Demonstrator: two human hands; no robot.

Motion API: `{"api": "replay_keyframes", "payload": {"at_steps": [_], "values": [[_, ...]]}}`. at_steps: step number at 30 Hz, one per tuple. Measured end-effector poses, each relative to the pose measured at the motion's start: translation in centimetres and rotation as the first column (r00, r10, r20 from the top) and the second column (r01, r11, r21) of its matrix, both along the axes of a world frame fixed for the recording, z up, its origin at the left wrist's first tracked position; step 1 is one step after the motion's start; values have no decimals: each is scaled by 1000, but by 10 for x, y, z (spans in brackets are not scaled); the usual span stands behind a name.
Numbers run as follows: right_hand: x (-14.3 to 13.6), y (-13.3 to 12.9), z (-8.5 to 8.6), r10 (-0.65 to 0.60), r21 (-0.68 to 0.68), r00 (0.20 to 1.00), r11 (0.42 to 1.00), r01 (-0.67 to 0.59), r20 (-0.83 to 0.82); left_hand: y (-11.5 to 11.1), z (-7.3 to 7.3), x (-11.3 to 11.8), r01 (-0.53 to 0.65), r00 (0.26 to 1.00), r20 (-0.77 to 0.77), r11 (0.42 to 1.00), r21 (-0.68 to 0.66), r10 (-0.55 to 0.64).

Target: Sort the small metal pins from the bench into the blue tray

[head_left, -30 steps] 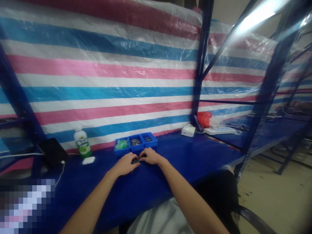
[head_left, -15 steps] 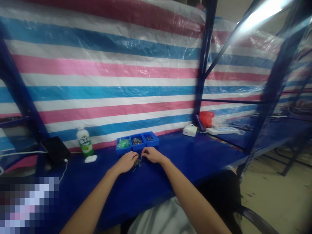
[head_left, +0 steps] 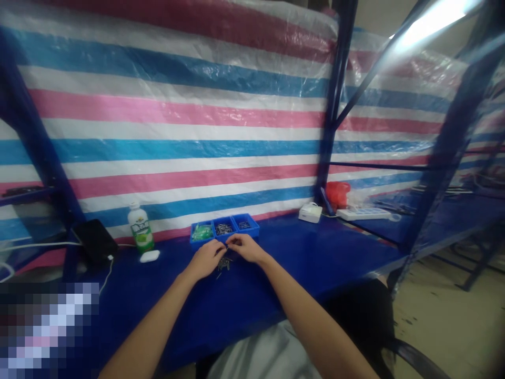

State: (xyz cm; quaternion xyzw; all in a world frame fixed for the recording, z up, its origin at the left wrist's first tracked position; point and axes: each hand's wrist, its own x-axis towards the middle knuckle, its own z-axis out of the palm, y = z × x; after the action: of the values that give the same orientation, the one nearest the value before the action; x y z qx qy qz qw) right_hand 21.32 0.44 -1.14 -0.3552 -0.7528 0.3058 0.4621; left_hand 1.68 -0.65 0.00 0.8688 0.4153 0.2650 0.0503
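Observation:
My left hand [head_left: 209, 258] and my right hand [head_left: 245, 247] meet fingertip to fingertip above the blue table, just in front of the bins. The right thumb and finger pinch what looks like a small metal screw [head_left: 228, 247]. My left fingers are closed beside it; what they hold, if anything, is too small to make out. Below the fingers lies a loose pile of screws [head_left: 224, 264]. Behind the hands stand three joined blue bins: one with green pieces [head_left: 202, 232], a middle one with many small metal parts [head_left: 224, 228], and a right one with a few metal pieces [head_left: 244, 225].
To the left stand a bottle [head_left: 141, 229], a white case [head_left: 150, 256] and a black device [head_left: 94, 239] with a white cable. A white box [head_left: 310, 212], a power strip [head_left: 365, 213] and a red bag [head_left: 337, 195] sit right. Blue posts [head_left: 331, 105] frame the striped sheet.
My right hand has risen slightly and moved left, off the screw pile, bringing its fingertips up against my left hand's. The view has shifted a little.

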Motion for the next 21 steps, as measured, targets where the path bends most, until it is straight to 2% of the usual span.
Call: {"api": "replay_keyframes", "payload": {"at_steps": [4, 7, 14, 17, 21], "values": [[-2, 1, 1, 30, -59, 991, 998, -38, -133, 1, 3, 0, -38, 997, 67, 999, 39, 35], [-3, 2, 2, 12, -80, 980, 996, -29, -201, -1, 5, 1, -14, 994, 111, 999, 30, 10], [-5, -1, 6, -6, -87, 982, 996, -10, -190, 0, 6, 3, 45, 974, 224, 998, -36, -36], [-4, -2, 6, -40, -148, 980, 989, 11, -195, 2, 8, 1, -14, 965, 260, 999, -50, 27], [3, 5, 3, -129, -337, 965, 940, 46, -229, 2, 10, -4, -162, 969, 186, 986, -26, 164]]}}
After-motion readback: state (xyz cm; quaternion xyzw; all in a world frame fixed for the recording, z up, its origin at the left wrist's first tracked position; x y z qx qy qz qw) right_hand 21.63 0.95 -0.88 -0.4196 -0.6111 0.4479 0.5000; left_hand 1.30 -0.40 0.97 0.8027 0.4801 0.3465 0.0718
